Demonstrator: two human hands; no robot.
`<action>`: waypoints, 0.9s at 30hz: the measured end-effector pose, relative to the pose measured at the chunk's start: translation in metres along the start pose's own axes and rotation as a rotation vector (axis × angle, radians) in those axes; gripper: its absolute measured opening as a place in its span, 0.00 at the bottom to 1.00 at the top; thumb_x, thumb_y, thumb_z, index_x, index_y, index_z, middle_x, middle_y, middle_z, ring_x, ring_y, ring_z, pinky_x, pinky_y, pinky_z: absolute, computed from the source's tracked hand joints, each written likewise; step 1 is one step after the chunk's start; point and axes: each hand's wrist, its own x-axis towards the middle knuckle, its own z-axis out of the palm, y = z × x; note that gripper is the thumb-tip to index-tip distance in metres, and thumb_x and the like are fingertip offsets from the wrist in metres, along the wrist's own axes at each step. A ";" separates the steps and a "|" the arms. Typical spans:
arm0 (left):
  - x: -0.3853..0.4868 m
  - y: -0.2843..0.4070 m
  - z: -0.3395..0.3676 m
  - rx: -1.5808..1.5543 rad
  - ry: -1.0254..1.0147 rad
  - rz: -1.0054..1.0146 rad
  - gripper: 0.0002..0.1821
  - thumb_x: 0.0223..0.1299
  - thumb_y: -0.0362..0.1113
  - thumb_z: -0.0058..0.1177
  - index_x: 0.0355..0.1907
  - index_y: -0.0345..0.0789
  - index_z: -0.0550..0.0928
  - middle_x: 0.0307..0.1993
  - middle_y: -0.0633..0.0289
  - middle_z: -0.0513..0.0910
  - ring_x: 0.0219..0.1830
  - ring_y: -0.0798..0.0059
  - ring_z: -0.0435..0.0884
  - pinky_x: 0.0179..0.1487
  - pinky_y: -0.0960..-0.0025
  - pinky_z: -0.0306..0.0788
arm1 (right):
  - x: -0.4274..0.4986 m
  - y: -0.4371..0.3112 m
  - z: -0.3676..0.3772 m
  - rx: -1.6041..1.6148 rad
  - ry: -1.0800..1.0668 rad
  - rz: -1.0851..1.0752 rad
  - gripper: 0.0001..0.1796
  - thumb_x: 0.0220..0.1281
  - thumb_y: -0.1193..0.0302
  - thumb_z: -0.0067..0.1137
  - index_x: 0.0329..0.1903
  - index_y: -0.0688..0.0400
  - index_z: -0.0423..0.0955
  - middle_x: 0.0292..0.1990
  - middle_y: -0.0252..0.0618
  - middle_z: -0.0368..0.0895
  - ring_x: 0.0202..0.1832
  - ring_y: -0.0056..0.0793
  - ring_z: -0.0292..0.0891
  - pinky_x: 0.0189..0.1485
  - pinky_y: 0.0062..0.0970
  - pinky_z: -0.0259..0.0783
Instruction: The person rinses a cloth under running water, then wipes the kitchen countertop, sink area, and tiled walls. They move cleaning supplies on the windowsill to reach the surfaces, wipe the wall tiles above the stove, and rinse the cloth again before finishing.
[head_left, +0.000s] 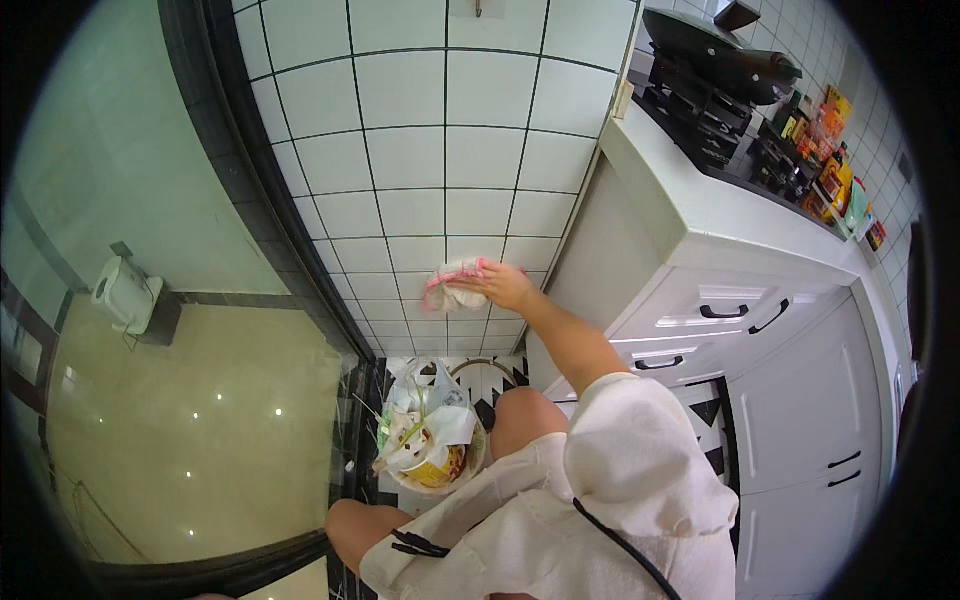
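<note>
My right hand (508, 285) presses a white cloth with pink edging (455, 289) flat against the white tiled wall (405, 161). The cloth is bunched under my fingers, low on the wall and above the floor. Below it, between my knees, stands a trash bin (474, 469) heaped with plastic bags (427, 386), a yellow food container (431, 474) and scraps. A round rim (484, 362) shows on the floor behind the bin, partly hidden. My left hand is out of view.
At right, white cabinets (806, 390) with black handles carry a countertop (750, 202). On it are a gas stove (694, 120), a lidded wok (720, 60) and seasoning packets (832, 180). A dark door frame (277, 195) borders a glossy floor (202, 435) with a white appliance (124, 292).
</note>
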 end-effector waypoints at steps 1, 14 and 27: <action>0.000 -0.001 -0.001 0.002 -0.002 -0.003 0.31 0.77 0.48 0.32 0.68 0.22 0.58 0.66 0.39 0.64 0.65 0.53 0.66 0.68 0.60 0.59 | 0.000 0.011 -0.008 0.073 -0.086 -0.003 0.37 0.51 0.77 0.51 0.69 0.55 0.62 0.73 0.29 0.57 0.73 0.25 0.54 0.75 0.34 0.49; -0.004 -0.011 -0.002 0.036 -0.050 -0.007 0.31 0.77 0.48 0.32 0.68 0.22 0.58 0.65 0.40 0.65 0.63 0.54 0.68 0.67 0.60 0.60 | 0.112 0.040 -0.103 -0.321 0.593 0.607 0.35 0.49 0.68 0.60 0.62 0.63 0.66 0.69 0.42 0.61 0.69 0.47 0.57 0.69 0.44 0.56; 0.002 -0.001 -0.010 -0.086 -0.048 0.195 0.32 0.77 0.47 0.31 0.70 0.22 0.54 0.68 0.38 0.59 0.67 0.52 0.63 0.70 0.59 0.56 | 0.142 0.162 -0.331 0.487 1.526 0.671 0.31 0.57 0.73 0.51 0.65 0.64 0.60 0.62 0.48 0.64 0.65 0.44 0.59 0.67 0.38 0.55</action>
